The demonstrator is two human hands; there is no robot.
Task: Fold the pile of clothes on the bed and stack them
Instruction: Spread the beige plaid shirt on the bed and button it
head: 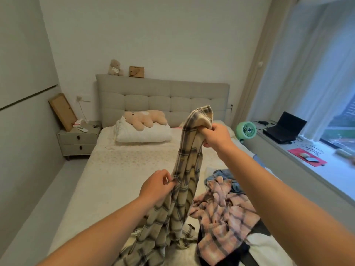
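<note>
A cream plaid shirt point(187, 169) hangs lifted above the bed point(107, 181). My right hand point(215, 136) grips its bunched top end, held high. Lower down, my left hand point(156, 186) pinches the shirt's left edge between thumb and fingers. The shirt's bottom trails onto the mattress near me. To the right lies the pile of clothes: a pink plaid shirt point(224, 219) on top, blue denim point(224, 174) behind it, and black and white garments point(259, 244) at the near right.
A white pillow point(144, 134) with a beige plush toy point(146, 118) lies at the headboard. A nightstand point(78, 142) stands left of the bed. On the right, a window ledge holds a green fan point(246, 130) and a laptop point(284, 127).
</note>
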